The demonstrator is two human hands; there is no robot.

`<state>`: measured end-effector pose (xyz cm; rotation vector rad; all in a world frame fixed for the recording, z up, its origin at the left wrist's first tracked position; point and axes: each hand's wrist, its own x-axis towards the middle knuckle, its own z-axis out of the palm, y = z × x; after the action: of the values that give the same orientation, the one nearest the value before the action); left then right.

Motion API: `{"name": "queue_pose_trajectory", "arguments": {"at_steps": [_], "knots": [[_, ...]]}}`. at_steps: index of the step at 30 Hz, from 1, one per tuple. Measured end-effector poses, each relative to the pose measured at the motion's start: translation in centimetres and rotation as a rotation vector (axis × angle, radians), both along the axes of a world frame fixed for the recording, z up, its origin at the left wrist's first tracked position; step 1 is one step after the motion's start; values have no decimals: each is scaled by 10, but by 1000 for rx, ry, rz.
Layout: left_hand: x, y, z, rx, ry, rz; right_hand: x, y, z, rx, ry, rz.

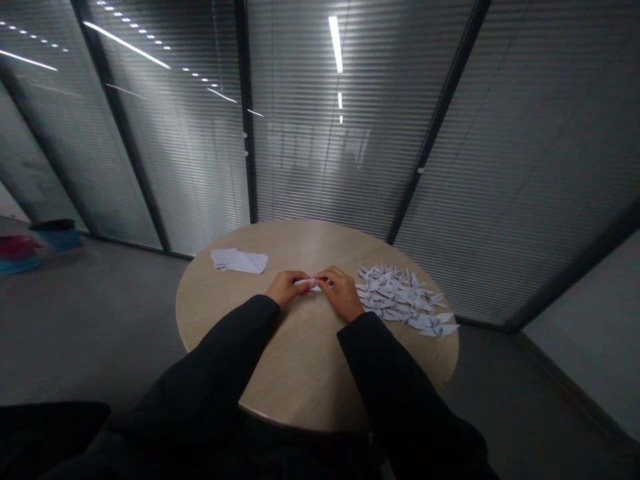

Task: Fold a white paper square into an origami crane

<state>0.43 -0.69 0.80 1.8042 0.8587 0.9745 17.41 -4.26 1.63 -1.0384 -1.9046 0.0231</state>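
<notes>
Near the middle of the round wooden table (300, 373), both hands pinch one small folded piece of white paper (303, 282). My left hand (287, 287) grips its left side, and my right hand (341, 291) has thumb and forefinger closed on its right end. The fingers hide much of the paper, so its exact folded shape cannot be made out. Right of my right hand lies a heap of folded white paper cranes (397, 293). Beyond my left hand, a small stack of white paper sheets (245, 261) rests on the table.
Glass partitions with blinds (320, 153) stand directly behind the table. On the floor at far left are a blue bin with a dark rim (57, 237) and a blue container with red lining (19, 253). A dark chair-like shape (50, 427) fills the lower left corner.
</notes>
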Motion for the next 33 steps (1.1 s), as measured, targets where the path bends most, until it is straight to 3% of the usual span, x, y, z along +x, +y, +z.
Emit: {"name": "queue_pose_trajectory", "arguments": {"at_steps": [9, 25, 33], "knots": [[2, 0, 8, -336, -182, -61, 0, -1, 1, 15, 15, -5], [2, -1, 7, -465, -316, -99, 3, 1, 2, 18, 9, 73], [3, -2, 7, -465, -344, -7, 4, 2, 0, 20, 12, 121]]}}
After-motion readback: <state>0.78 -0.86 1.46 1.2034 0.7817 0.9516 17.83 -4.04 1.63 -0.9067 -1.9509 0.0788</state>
